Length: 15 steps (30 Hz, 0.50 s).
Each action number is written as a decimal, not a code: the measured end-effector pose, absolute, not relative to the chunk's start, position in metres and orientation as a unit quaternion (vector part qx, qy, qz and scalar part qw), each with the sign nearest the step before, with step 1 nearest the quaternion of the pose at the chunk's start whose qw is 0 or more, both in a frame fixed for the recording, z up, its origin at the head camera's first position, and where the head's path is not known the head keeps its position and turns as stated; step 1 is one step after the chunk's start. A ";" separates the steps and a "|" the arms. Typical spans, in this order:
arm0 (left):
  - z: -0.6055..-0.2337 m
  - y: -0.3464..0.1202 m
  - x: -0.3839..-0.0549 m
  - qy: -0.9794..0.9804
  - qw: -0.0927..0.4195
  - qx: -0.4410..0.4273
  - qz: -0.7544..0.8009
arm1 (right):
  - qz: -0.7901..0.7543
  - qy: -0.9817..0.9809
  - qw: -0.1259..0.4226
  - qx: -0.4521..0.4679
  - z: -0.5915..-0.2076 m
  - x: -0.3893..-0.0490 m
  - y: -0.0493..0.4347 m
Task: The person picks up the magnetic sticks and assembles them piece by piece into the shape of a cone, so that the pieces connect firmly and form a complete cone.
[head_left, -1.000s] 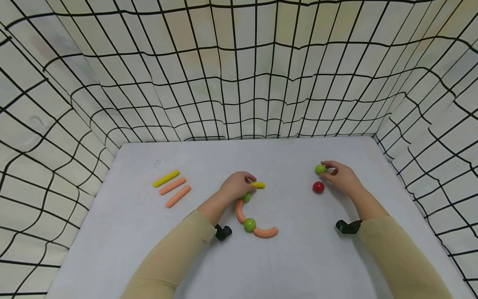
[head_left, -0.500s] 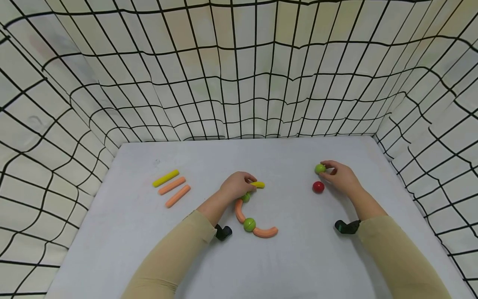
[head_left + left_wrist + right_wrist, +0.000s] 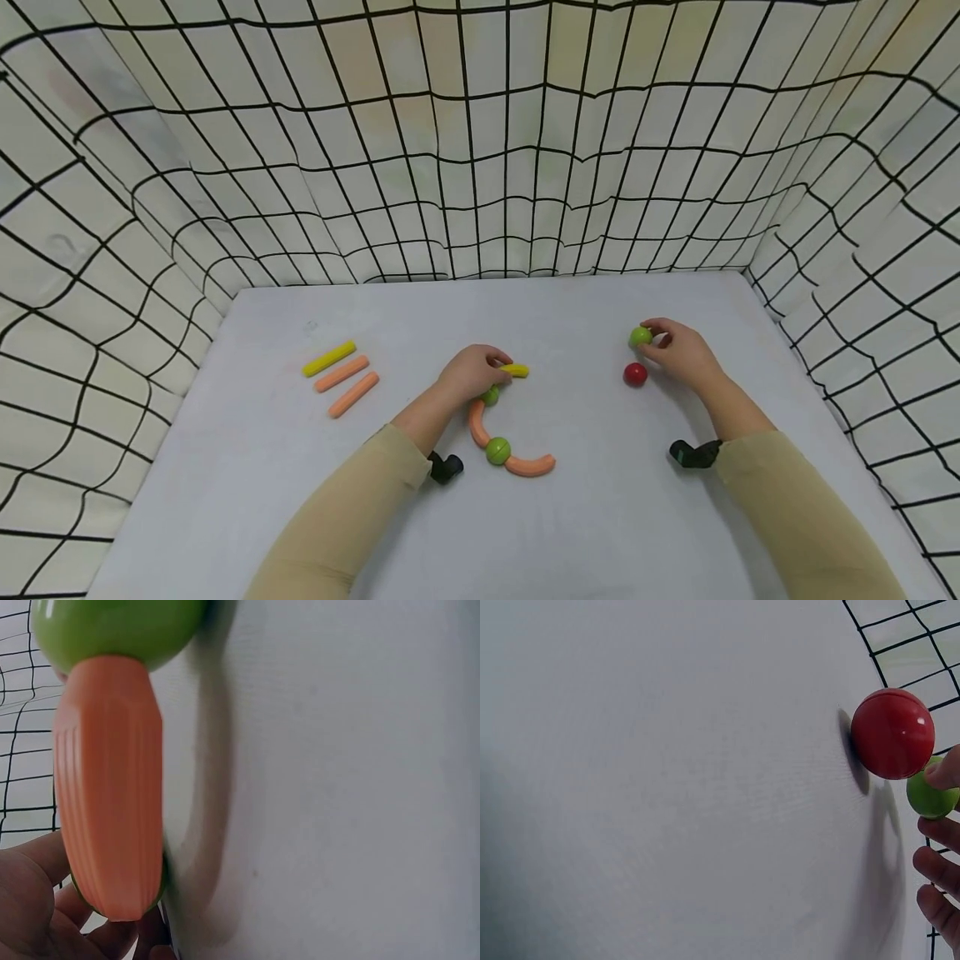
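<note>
In the head view my left hand (image 3: 468, 372) pinches a short yellow stick (image 3: 517, 370) by its left end. Just below the fingers sits a green ball (image 3: 491, 396), followed by a curved orange stick (image 3: 477, 425), a second green ball (image 3: 498, 451) and another curved orange stick (image 3: 531, 466), joined in a chain. The left wrist view shows a ridged orange stick (image 3: 112, 787) close up, the left fingers behind its lower end. Over at the right, my right hand (image 3: 684, 354) holds a green ball (image 3: 641, 337) between thumb and fingers. A red ball (image 3: 635, 375) lies near it.
A straight yellow stick (image 3: 329, 358) and two straight orange sticks, one the nearer stick (image 3: 354, 395), lie side by side on the left of the white table (image 3: 600, 533). Black netting (image 3: 510, 200) over pale walls encloses the back and sides.
The head view has shifted slightly, so everything appears a little further left. Both hands keep their grips and the pieces hold their places.
</note>
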State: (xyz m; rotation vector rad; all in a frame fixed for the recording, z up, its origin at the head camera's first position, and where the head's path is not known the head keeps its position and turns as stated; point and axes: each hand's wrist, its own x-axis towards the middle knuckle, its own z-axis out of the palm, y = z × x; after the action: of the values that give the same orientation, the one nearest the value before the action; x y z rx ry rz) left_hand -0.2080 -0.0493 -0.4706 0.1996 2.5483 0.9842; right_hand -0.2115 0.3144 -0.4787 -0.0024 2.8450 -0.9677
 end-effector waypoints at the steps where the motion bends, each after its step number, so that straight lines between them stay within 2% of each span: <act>1: -0.471 -0.050 -0.208 0.912 0.199 0.070 0.352 | -0.320 0.945 0.068 -0.004 -0.478 -0.212 0.314; 15: -0.472 -0.050 -0.208 0.908 0.199 0.063 0.362 | -0.316 0.946 0.066 -0.031 -0.468 -0.211 0.295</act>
State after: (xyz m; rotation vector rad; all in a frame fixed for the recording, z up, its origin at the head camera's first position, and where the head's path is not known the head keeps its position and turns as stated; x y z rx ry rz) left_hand -0.2080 -0.0498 -0.4716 0.1765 2.5401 1.0122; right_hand -0.2112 0.2951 -0.4683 -0.0927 2.8535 -0.9538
